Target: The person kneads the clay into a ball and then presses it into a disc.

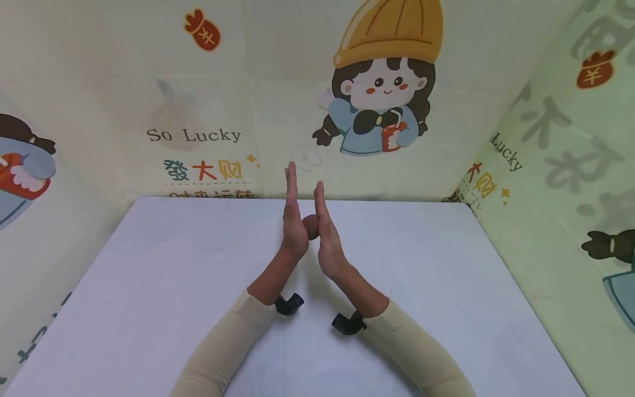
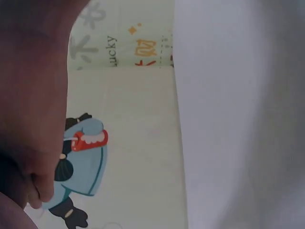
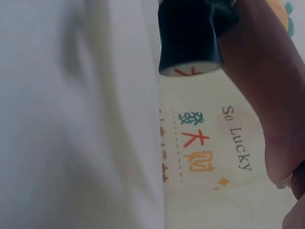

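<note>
A small brown ball (image 1: 311,226) sits between the palms of both hands, above the white table. My left hand (image 1: 295,226) is upright on the ball's left side, its fingers straight and pointing away. On the other side my right hand (image 1: 329,237) faces it, also with straight fingers, and touches the ball with its palm. The fingertips of the two hands stand apart. In the left wrist view, the ball (image 2: 10,183) is a dark shape, partly hidden by the hands. Only a dark edge of the ball (image 3: 299,181) shows in the right wrist view.
The white table (image 1: 421,264) lies below both arms. Printed cloth (image 1: 278,82) with cartoon figures and lettering hangs behind it and at both sides. Black curved pieces (image 1: 289,304) are worn at the wrists, close to the sleeve ends.
</note>
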`<state>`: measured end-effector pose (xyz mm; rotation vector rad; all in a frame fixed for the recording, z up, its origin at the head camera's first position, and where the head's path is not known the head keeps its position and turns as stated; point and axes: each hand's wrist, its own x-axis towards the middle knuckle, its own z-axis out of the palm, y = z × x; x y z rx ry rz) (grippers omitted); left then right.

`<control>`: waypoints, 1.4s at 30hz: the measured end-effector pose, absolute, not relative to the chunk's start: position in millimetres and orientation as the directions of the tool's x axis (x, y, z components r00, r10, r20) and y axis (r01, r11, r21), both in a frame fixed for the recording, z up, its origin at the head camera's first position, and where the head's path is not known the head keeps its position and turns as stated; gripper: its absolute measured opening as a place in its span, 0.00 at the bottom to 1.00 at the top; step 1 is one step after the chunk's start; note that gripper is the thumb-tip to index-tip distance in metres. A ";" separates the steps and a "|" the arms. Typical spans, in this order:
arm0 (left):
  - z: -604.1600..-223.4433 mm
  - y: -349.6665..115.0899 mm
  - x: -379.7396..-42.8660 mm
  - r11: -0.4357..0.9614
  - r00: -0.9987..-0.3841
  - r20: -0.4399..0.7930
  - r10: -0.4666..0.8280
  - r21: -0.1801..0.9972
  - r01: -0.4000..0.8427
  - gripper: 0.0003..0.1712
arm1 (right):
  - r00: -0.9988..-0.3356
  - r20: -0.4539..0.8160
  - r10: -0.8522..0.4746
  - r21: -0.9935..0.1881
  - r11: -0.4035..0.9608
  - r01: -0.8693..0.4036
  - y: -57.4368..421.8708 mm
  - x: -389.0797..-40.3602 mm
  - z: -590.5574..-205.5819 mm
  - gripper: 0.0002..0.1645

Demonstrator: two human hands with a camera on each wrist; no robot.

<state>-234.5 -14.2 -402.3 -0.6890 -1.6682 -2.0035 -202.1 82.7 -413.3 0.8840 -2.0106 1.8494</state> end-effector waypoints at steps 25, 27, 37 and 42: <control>-429.6 -4.3 -237.5 -0.153 -0.815 0.574 0.073 0.814 0.560 0.46 | -0.733 0.639 -0.235 -0.753 0.007 -0.658 90.3 -188.9 -400.6 0.48; -430.6 -2.5 -236.5 -0.171 -0.810 0.578 0.099 0.812 0.559 0.42 | -0.728 0.646 -0.229 -0.747 0.005 -0.664 91.9 -189.9 -400.0 0.48; -434.0 9.1 -225.9 -0.188 -0.761 0.625 0.175 0.780 0.597 0.37 | -0.738 0.643 -0.203 -0.757 -0.024 -0.653 104.5 -194.3 -400.1 0.46; -435.0 15.2 -220.2 -0.240 -0.734 0.648 0.205 0.760 0.604 0.37 | -0.732 0.654 -0.189 -0.748 -0.021 -0.663 109.6 -198.7 -399.7 0.43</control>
